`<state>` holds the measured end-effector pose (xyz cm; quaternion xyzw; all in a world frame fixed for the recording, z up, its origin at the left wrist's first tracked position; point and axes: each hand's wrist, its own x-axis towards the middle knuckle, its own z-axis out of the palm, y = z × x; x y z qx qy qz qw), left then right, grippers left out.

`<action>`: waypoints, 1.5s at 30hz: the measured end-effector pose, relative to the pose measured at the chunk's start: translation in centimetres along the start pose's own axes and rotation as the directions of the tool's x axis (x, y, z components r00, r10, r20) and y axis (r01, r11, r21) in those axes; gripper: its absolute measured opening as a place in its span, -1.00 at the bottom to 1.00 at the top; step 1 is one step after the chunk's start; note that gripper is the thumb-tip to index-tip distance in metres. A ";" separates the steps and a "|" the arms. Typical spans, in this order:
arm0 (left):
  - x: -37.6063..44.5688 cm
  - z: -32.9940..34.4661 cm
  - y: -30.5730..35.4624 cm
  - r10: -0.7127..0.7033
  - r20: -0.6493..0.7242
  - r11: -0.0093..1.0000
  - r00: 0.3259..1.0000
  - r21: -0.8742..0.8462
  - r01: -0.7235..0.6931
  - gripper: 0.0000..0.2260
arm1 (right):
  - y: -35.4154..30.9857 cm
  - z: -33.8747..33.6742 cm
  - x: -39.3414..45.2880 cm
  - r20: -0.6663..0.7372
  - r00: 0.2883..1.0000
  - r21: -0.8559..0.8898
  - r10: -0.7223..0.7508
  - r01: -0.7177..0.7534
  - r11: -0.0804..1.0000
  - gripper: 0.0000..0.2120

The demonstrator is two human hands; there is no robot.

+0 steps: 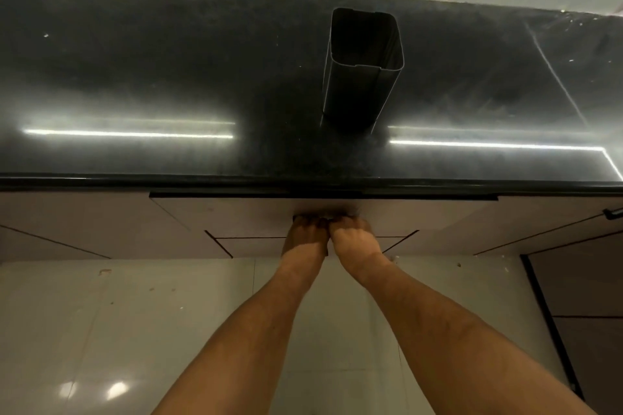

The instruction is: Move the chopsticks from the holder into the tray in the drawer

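We look down over a dark, glossy bench (168,77) with two bright strips of light reflected along its near half. A dark, square-sided holder (362,67) stands upright on it, a little right of the middle and well back from the front edge. Its open mouth faces us, and we cannot see any chopsticks in it; the inside is too dark to tell more.

Below the bench edge runs a pale drawer front (236,216), closed flush under the black lip. Our two bare forearms reach forward side by side to the middle of it. The left hand (305,234) and the right hand (354,236) sit touching each other, knuckles up, with the fingers curled against the drawer front. The fingertips are hidden in shadow there, so we cannot tell whether they hook onto an edge or only press on the panel.

The tray is out of sight behind the closed drawer. To either side are more pale cabinet fronts, and a small dark handle (612,213) shows at the far right. Beneath lies a shiny pale tiled floor (101,347).
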<state>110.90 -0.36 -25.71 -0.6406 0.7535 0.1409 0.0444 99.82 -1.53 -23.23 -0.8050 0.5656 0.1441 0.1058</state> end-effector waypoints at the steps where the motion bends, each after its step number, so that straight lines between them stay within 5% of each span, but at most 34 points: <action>1: 0.4 0.1 -0.1 -0.017 -0.010 1.000 1.000 -0.016 0.017 -0.48 | 0.1 0.0 0.5 -0.003 1.000 -0.010 -0.003 0.003 1.000 -0.73; 5: 1.1 0.7 -0.2 -0.037 -0.086 0.999 0.996 -0.038 0.034 -0.66 | 0.3 -0.9 2.2 0.073 0.997 -0.019 0.009 -0.008 1.000 -0.71; 11: 2.0 0.0 -0.6 -0.018 -0.212 0.999 0.977 -0.036 0.010 -0.76 | 0.9 -1.0 3.2 -0.092 0.996 -0.048 -0.022 0.018 0.999 -0.76; 19: 2.0 0.0 -0.5 0.016 -0.188 0.972 0.982 0.232 0.029 -0.78 | 1.5 -0.5 3.6 -0.147 0.987 -0.069 -0.058 0.048 0.996 -0.76; 23: 2.5 -0.7 -0.5 -0.017 -0.139 1.000 0.990 -0.018 0.015 -0.74 | 1.6 -1.0 3.9 -0.119 0.993 0.097 0.003 0.009 0.995 -0.72; 26: 2.0 -2.2 -0.1 -0.006 -0.114 0.999 0.993 -0.036 0.002 -0.74 | 1.6 -1.4 3.1 -0.072 0.997 0.102 -0.032 0.040 0.994 -0.75; 30: -1.5 -3.1 -0.2 -0.036 -0.185 0.999 0.982 0.004 0.037 -0.75 | 1.2 -1.1 -1.1 -0.182 0.982 0.156 -0.055 0.084 0.984 -0.79; 33: -4.2 -3.8 0.6 0.024 -0.312 0.995 0.950 0.099 0.008 -0.59 | 1.2 -1.4 -4.3 -0.382 0.922 0.120 -0.059 0.113 0.986 -0.59; 38: -7.8 -5.7 1.2 0.057 -0.461 0.993 0.885 0.115 -0.004 -0.40 | 1.3 -3.1 -7.4 -0.434 0.899 0.062 -0.060 0.097 0.993 -0.36; 45: -10.0 -13.3 1.6 0.052 -0.577 0.997 0.815 0.083 -0.004 -0.40 | 1.3 -9.9 -10.3 -0.619 0.783 0.025 -0.052 0.086 0.996 -0.43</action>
